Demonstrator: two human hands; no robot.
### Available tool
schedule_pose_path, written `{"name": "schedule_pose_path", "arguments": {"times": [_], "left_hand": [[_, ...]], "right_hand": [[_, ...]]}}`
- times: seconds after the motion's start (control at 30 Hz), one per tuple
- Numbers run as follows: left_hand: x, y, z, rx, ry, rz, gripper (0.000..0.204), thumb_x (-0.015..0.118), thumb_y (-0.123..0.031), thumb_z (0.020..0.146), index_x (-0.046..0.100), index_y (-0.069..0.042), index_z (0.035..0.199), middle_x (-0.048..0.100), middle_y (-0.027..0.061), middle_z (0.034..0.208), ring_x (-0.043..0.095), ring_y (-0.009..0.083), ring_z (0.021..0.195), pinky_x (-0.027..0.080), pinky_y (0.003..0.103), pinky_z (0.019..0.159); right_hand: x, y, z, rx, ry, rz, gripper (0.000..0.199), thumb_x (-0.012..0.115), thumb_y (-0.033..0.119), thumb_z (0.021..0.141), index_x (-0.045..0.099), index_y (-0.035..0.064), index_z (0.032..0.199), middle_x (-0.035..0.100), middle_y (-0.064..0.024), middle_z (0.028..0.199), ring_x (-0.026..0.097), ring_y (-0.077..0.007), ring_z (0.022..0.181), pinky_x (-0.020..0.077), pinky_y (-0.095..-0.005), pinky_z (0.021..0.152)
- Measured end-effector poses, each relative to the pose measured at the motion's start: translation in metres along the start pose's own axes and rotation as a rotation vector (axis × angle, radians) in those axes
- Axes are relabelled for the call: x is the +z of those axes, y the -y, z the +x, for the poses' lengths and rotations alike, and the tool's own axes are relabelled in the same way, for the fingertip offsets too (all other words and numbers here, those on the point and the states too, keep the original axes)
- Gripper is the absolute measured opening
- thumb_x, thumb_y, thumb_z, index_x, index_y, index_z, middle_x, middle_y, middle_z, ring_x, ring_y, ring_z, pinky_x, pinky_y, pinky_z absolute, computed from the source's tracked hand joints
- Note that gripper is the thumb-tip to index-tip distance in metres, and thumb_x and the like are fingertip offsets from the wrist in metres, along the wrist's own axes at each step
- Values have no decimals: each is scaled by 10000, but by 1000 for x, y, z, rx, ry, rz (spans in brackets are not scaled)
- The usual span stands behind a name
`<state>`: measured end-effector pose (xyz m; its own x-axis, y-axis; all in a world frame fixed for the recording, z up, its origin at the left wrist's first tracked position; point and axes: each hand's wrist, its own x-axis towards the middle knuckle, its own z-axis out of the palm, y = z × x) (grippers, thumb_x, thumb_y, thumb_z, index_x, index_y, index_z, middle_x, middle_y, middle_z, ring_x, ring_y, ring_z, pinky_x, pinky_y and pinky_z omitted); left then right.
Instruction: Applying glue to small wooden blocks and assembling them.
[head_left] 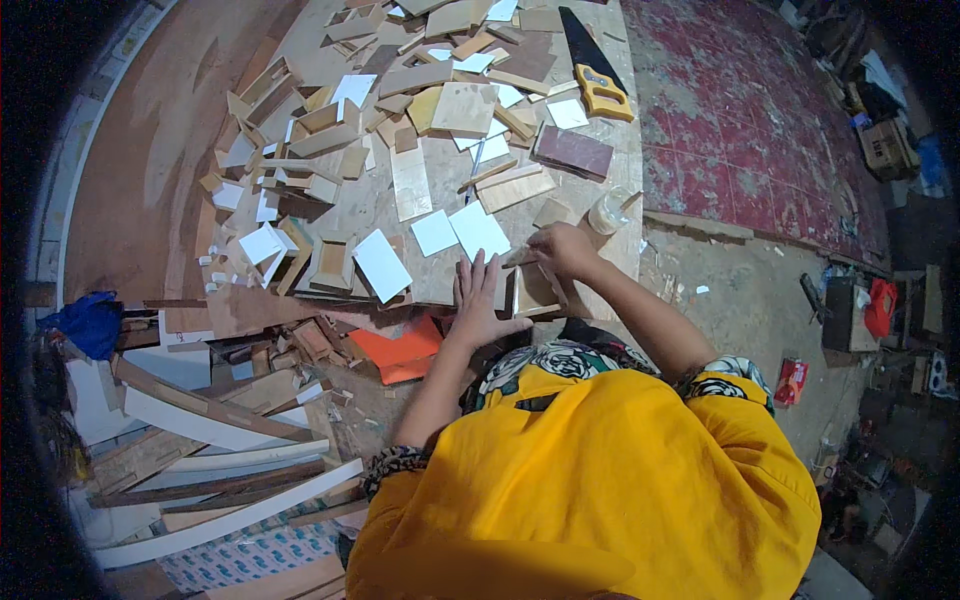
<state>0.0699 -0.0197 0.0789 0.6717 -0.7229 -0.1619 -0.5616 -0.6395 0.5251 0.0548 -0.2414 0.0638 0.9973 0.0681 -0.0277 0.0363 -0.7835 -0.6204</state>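
We wear a loose, bright yellow garment over a black-and-white floral top [560, 362], its patterned short sleeves edging both bare forearms; our left hand [480, 300] and right hand [562, 250] carry no gloves.

Just ahead of the left hand [482, 300], white rectangular pieces [478, 231] lie flat and low, easy to pass over. Left of it, small open wooden frames [333, 262] and stacked offcuts [300, 140] crowd the worktop [440, 185] thickly. Beside the right hand [562, 250], a clear plastic bottle [609, 212] stands close on its outer side, at the board's edge. Farther ahead of that hand lie a dark red block [572, 152] and a yellow-handled handsaw [596, 70]. Beyond the bottle the bare floor [740, 290] is open
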Motion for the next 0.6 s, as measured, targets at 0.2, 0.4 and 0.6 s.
{"name": "schedule_pose_path", "arguments": {"times": [0.2,0.4,0.6], "left_hand": [[1,9,-2,46,-223,-115,900,653,-432,670,211,-49,1354,150,193,1410,52,414,1300,96,485,1049],[9,19,1,-17,-267,-214,596,614,-270,746,404,-57,1262,293,192,1351,136,430,1276,157,473,1042],[19,18,-1,-1,-272,-223,401,596,-241,759,564,-62,1117,351,182,1319,167,436,1263,165,469,1040]], "right_hand": [[-9,4,1,98,-106,98,239,615,196,728,645,60,921,626,-143,837,603,-300,750,479,-360,670],[-5,2,-1,81,-62,67,239,630,196,713,653,86,924,632,-135,841,616,-280,728,486,-345,651],[2,6,-6,91,58,61,237,606,220,729,652,95,925,633,-127,849,606,-299,762,478,-363,680]]}}
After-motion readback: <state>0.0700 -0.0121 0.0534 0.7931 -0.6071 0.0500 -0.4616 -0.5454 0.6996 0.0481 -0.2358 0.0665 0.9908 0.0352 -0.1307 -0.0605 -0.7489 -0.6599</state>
